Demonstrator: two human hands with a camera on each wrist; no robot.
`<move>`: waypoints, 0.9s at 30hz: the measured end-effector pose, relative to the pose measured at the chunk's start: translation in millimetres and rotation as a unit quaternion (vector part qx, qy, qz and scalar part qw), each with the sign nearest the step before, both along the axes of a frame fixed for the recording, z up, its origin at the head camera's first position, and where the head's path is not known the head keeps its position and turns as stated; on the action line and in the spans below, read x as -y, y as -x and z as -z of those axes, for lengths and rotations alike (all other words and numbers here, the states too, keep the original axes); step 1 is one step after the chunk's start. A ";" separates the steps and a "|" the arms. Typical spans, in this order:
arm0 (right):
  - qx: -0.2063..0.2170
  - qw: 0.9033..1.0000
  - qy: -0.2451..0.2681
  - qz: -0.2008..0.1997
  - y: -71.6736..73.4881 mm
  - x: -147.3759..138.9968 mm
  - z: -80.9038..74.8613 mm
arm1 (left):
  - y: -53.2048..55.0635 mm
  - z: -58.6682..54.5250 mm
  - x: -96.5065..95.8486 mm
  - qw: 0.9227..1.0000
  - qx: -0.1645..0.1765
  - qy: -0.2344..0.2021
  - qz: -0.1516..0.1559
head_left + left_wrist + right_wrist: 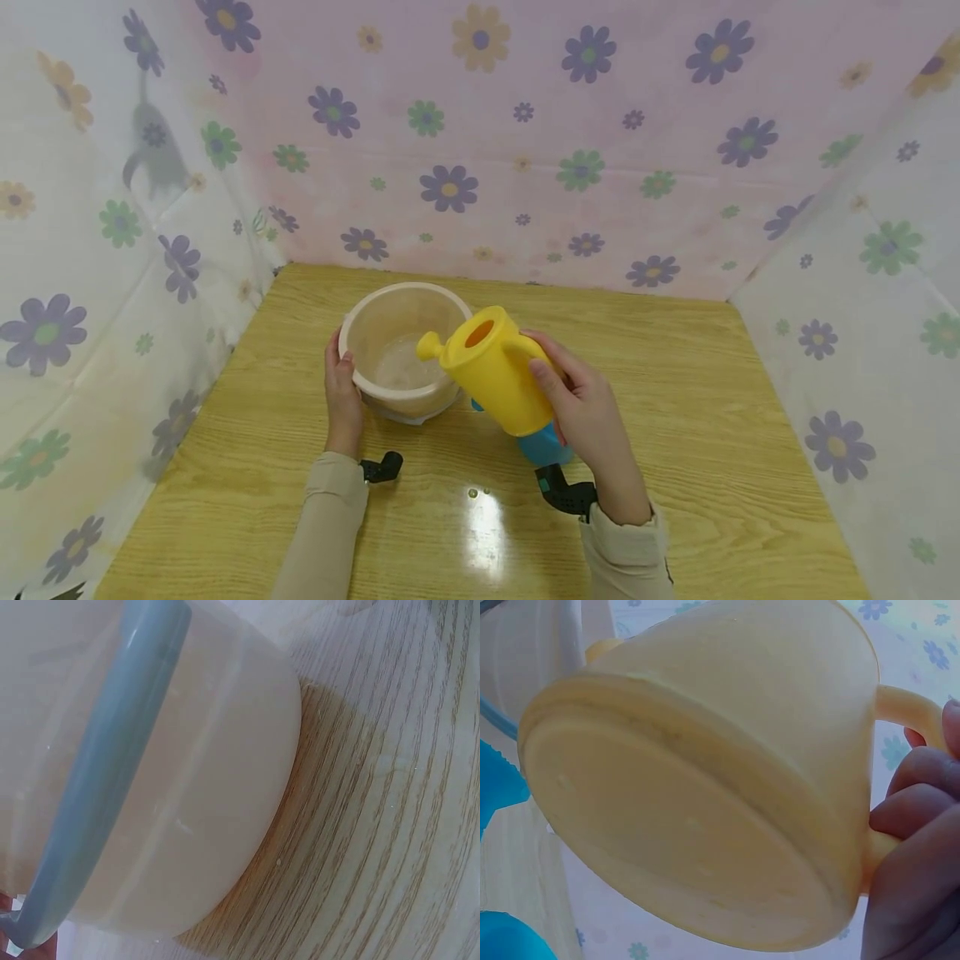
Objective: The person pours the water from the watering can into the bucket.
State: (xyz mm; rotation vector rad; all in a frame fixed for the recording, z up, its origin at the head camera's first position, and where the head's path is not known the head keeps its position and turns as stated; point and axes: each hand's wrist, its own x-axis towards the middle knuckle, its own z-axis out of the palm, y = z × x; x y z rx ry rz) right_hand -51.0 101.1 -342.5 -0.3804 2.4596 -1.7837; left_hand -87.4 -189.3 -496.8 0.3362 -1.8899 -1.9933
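A cream plastic bucket [360, 321] stands upright on the wooden table, its grey-blue carrying handle [112, 765] hanging down the side. My left hand [344, 400] holds the bucket's left side near the rim; only bits of its fingers show in the left wrist view. With my right hand [588, 408] I grip the handle of a yellow watering can [495, 379]. The can is raised and tilted, its spout [431, 346] over the bucket. No stream of water is visible from it. Behind the can lies a blue object [543, 447], mostly hidden, its kind unclear.
The wooden table [675, 392] meets flower-printed cloth walls [517, 150] at the back and both sides. Small drops [472, 493] lie on the table between my forearms. Moisture specks also show on the tabletop [390, 802] beside the bucket. A black camera mount is strapped to each wrist.
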 end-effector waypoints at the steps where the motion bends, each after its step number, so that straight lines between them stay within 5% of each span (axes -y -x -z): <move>1: 0.000 1.000 -0.002 0.001 -0.2 0.2 -0.3 | -1.0 -2.3 -1.2 1.000 0.001 0.002 0.000; 10: -0.009 1.000 -0.008 0.000 -1.6 1.6 -1.9 | -4.2 -8.3 -4.4 1.000 -0.018 -0.001 0.001; 27: -0.006 1.000 -0.009 -0.004 -1.7 3.5 -3.0 | -4.0 -8.7 -5.3 1.000 -0.001 -0.002 -0.003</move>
